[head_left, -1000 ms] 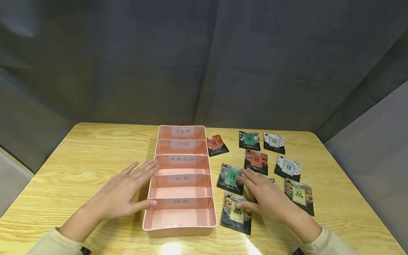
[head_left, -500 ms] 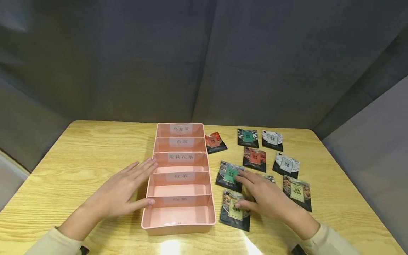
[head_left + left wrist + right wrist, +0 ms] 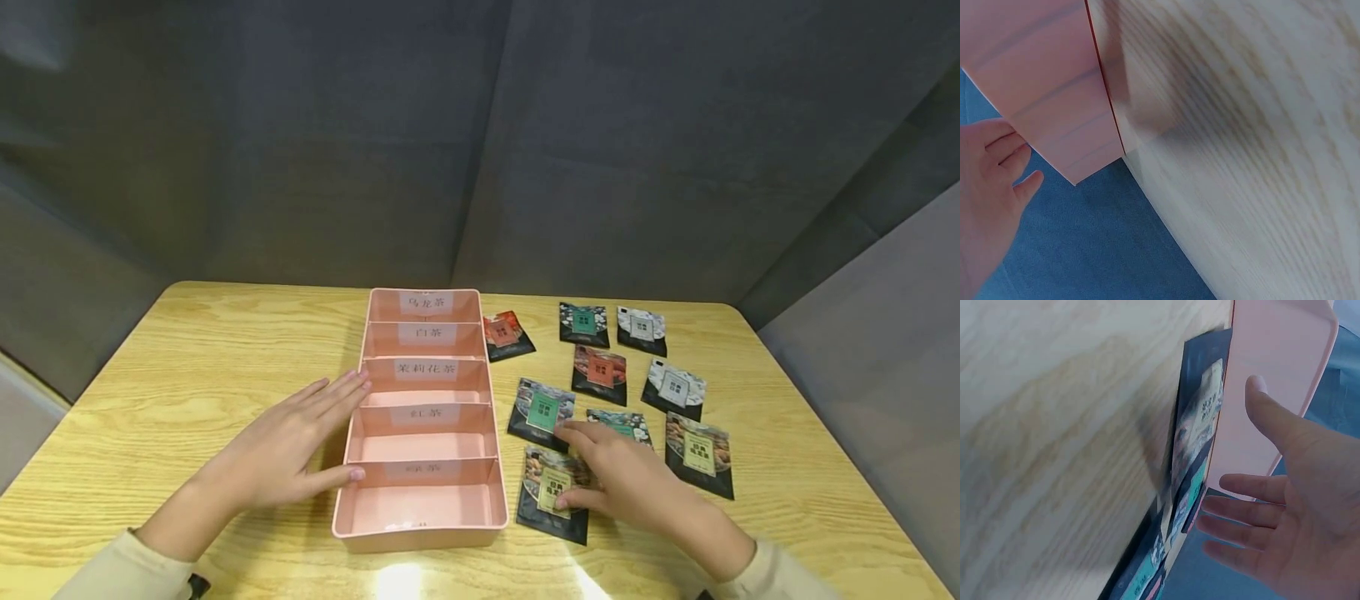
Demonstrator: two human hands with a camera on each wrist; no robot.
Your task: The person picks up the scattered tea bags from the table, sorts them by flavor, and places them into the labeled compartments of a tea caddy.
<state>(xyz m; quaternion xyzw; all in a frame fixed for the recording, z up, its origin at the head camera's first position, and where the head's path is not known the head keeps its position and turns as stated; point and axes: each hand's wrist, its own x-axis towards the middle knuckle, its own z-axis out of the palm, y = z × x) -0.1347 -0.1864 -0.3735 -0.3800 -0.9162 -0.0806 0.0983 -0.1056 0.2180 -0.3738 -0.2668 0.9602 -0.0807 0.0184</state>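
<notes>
right hand (image 3: 626, 483): fingers spread flat, thumb on yellow-label packet (image 3: 553, 493) | packet: on desk (image 3: 187, 367), just right of pink tray (image 3: 420, 533), long axis toward the person | left hand (image 3: 281, 450): flat against tray's left wall, farther away

A long pink tray (image 3: 420, 533) lies flat on the worktop, divided into five compartments in a row, each with a white paper label. All compartments look empty. Just to its right lies a dark packet with a light green label (image 3: 552, 493), flat and slightly turned, its near corner close to the tray's side wall.
</notes>
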